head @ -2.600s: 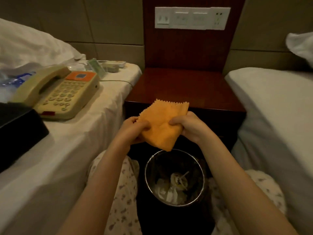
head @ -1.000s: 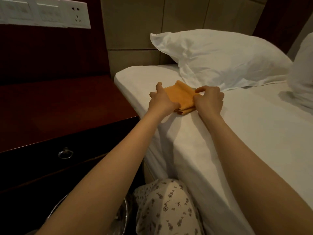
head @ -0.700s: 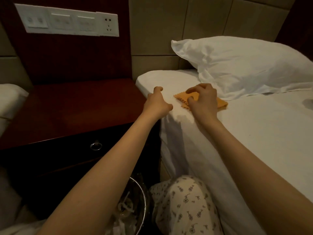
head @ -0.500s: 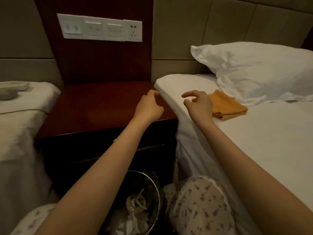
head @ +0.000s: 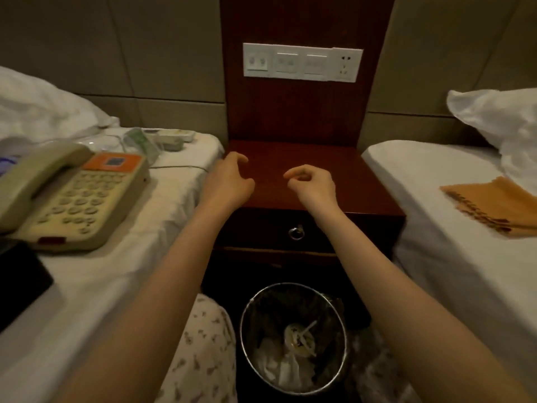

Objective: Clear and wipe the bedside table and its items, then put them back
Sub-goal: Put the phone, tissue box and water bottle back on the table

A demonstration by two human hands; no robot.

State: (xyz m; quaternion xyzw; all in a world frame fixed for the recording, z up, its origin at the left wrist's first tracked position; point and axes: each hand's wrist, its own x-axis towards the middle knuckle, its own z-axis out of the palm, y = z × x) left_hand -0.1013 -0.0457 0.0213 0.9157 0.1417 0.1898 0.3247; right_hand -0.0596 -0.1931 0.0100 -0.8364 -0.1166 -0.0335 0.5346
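Note:
The dark red bedside table stands between two beds, its top bare. My left hand hovers over the table's left front part, fingers loosely curled, holding nothing. My right hand hovers over the middle of the table, also loosely curled and holding nothing. A folded orange cloth lies on the right bed. A beige telephone with an orange label sits on the left bed, with a black box in front of it. Behind the phone lie a green-printed card and small white items.
A metal waste bin with crumpled paper stands on the floor below the table's drawer. White pillows lie at the head of each bed. A white switch and socket panel is on the wood back panel. The phone's cable runs across the left bed.
Both hands let go of the orange cloth, leaving it folded on the right bed, and moved left over the bedside table. My view turned from the right bed back to the table.

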